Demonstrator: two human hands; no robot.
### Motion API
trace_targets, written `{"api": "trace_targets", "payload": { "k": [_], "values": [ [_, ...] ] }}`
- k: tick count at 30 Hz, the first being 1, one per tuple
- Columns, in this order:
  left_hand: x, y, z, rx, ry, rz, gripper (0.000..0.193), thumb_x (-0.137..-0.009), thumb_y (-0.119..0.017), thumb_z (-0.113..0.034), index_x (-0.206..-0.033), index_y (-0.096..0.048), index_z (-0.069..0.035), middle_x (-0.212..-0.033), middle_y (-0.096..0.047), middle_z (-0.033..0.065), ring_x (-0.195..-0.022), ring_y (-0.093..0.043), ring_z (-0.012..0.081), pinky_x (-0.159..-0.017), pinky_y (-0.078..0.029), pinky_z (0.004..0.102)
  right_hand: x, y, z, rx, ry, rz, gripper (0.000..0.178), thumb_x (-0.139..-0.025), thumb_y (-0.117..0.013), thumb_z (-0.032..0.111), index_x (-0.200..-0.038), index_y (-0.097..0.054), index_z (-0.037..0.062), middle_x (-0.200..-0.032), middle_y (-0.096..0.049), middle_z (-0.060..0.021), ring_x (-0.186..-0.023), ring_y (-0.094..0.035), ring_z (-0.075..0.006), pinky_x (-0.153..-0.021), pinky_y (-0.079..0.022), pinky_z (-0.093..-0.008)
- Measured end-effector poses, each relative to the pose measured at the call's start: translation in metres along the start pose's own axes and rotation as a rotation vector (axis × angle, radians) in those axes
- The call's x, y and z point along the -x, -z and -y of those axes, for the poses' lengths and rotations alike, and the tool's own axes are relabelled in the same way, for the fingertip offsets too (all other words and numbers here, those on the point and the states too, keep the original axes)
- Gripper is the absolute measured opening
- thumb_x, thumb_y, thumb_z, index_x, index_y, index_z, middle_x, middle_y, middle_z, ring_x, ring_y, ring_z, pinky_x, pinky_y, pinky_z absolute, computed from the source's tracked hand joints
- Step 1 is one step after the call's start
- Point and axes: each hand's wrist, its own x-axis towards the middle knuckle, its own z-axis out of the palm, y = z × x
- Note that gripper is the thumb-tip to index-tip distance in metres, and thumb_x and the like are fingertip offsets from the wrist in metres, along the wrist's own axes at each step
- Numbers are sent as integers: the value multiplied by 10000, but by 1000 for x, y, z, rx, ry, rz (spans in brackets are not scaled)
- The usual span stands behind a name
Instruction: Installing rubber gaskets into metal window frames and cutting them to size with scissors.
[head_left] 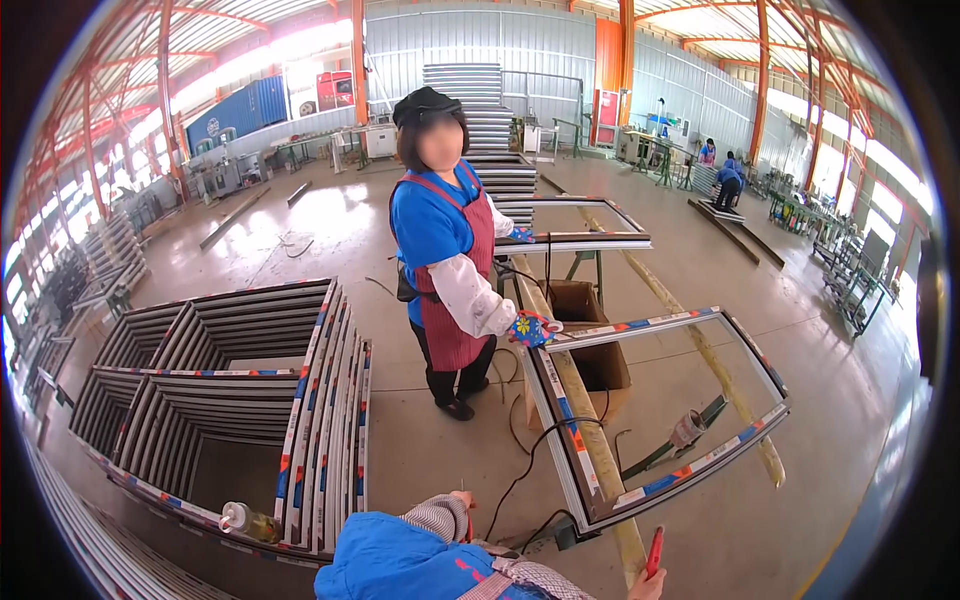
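Note:
My right hand (647, 586) is at the lower edge, closed around a slim red tool (655, 550) that points upward; its exact kind does not show. My left hand (463, 498) is in front of my blue clothing, its fingers curled, with a bit of red just below it; what it holds is too small to name. Ahead of both hands, a rectangular window frame (572, 440) with blue, red and white film strips lies on wooden beams (590, 425). A co-worker's patterned glove (530, 328) touches its far left corner.
A co-worker (440, 240) in a red apron stands beyond the frame. Stacked frames (310, 430) stand at left, with a clear bottle (250, 522) on their near edge. A black cable (520, 468) crosses the near frame. A cardboard box (615, 400) sits below; another frame (590, 240) lies farther back.

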Motion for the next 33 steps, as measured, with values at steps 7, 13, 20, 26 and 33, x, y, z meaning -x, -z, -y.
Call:
{"api": "trace_targets", "payload": {
  "k": [7,13,20,26,33],
  "values": [
    [9,6,3,-39,21,-6,219,-814,-538,-267,-921,-698,-163,-893,-670,107,-854,-643,247,-739,-506,352,-12,-16,-6,80,22,-62,289,-893,-497,291,-1032,-489,38,-955,-583,-217,-866,-575,-400,-708,-473,-444],
    [16,9,-7,-1,31,-10,245,-819,-521,-250,-951,-684,-123,-917,-667,115,-854,-645,238,-740,-499,344,-11,-15,-13,104,-27,-53,312,-890,-492,308,-1044,-488,36,-972,-583,-233,-888,-574,-415,-725,-476,-454],
    [-10,-18,4,119,109,0,198,-779,-584,-280,-917,-703,-202,-930,-664,112,-871,-643,251,-735,-506,363,4,3,-1,137,-128,14,353,-880,-506,332,-1096,-490,52,-1021,-580,-245,-930,-573,-410,-747,-477,-456],
    [-82,-45,59,51,-24,-37,233,-833,-481,-204,-948,-639,-76,-905,-656,137,-820,-644,267,-709,-515,361,-19,-26,-26,62,131,-147,226,-825,-540,167,-969,-433,29,-880,-550,-227,-837,-538,-422,-721,-426,-473],
    [-60,-55,53,97,18,-184,199,-796,-542,-276,-817,-689,-143,-748,-672,86,-721,-651,219,-596,-501,350,-27,-20,8,27,116,-109,218,-824,-547,166,-953,-443,25,-860,-560,-226,-841,-541,-425,-712,-420,-483]
  ]
}}
